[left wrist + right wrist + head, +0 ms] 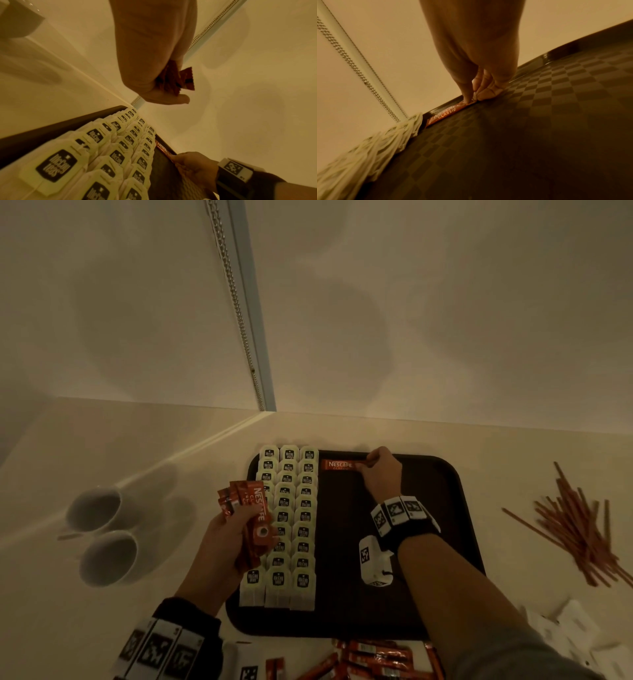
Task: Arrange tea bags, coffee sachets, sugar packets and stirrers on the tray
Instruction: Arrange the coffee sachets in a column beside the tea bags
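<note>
A dark, round-cornered tray (pixel 455 508) lies on a pale, smooth counter (pixel 513 453). Three tidy columns of cream paper tea bags (pixel 303 532), each with a black square label, overlap like shingles along the tray's left side. The right hand (pixel 378 474) pinches the right end of a single orange-red coffee sachet (pixel 339 465), a flat narrow strip lying at the tray's far edge just beside the top tea bags. The left hand (pixel 226 539) has its fingers curled round a fanned bunch of sachets (pixel 251 508), held above the leftmost tea-bag column.

The right wrist view alone shows the tray floor's woven checker texture (pixel 539 108) and thumb and fingertips (pixel 467 100) pressed onto the sachet end. Only the head view takes in two white cups (pixel 102 529) to the left, thin reddish stirrers (pixel 579 529) scattered at right, loose sachets (pixel 373 659) at the near edge and white packets (pixel 575 631) lower right
</note>
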`<action>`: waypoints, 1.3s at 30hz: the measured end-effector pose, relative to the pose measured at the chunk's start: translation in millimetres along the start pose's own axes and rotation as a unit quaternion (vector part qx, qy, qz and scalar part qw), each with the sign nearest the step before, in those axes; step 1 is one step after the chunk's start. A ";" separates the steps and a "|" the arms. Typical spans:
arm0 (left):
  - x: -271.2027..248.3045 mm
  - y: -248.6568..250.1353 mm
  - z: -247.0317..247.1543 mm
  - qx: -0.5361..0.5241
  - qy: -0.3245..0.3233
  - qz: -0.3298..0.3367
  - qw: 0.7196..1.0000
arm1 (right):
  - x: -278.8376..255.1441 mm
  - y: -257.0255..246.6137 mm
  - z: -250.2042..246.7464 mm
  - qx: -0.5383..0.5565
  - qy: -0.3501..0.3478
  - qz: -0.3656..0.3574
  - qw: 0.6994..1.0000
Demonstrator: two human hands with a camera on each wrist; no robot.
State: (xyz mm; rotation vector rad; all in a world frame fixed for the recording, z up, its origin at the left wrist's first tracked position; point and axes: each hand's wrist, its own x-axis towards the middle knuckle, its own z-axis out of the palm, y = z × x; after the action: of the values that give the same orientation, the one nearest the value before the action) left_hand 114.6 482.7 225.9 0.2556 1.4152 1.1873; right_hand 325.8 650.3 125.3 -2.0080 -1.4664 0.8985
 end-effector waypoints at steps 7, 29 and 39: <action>2.4 -0.9 0.5 0.025 -0.011 0.033 0.999 | 0.9 -3.4 -0.8 -0.027 0.010 -0.017 0.999; -4.3 0.4 37.5 -0.088 -0.127 0.062 0.986 | -133.3 -99.5 -92.1 0.117 -0.170 -0.270 0.940; -6.0 0.2 32.4 -0.050 -0.123 0.109 0.985 | -136.7 -99.1 -99.1 0.189 -0.161 -0.218 0.944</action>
State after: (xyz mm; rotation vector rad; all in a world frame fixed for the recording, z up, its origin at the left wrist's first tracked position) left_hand 143.3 494.3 237.3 0.4808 1.1300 1.3508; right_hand 309.8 548.9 291.9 -1.2324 -1.6664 1.2330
